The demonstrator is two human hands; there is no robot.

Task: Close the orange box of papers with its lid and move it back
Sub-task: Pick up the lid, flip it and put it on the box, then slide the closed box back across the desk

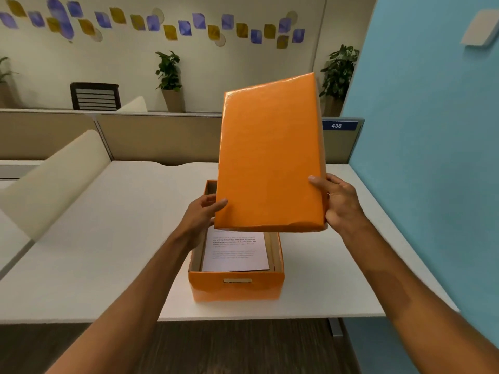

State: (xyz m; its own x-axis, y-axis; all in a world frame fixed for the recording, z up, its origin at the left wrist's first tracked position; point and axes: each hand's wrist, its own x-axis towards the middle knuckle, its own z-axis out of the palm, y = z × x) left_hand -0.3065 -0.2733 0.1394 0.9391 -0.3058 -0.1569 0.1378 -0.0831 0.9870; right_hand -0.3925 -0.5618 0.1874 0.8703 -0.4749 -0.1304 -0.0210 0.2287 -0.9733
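Lid (270, 155) gripped by left hand (201, 214) and right hand (341, 203) at near corners, tilted up above open orange box (236, 288) on bench (108, 238); long axes roughly parallel, box directly below, papers (235, 252) inside.

The lid (270, 155) wears glossy, faintly wrinkled orange paper – so does the box (236, 288), brown card inside. At its six o'clock wall, printed white papers (236, 252) – matt. The table (108, 238) looks smooth, matt white.
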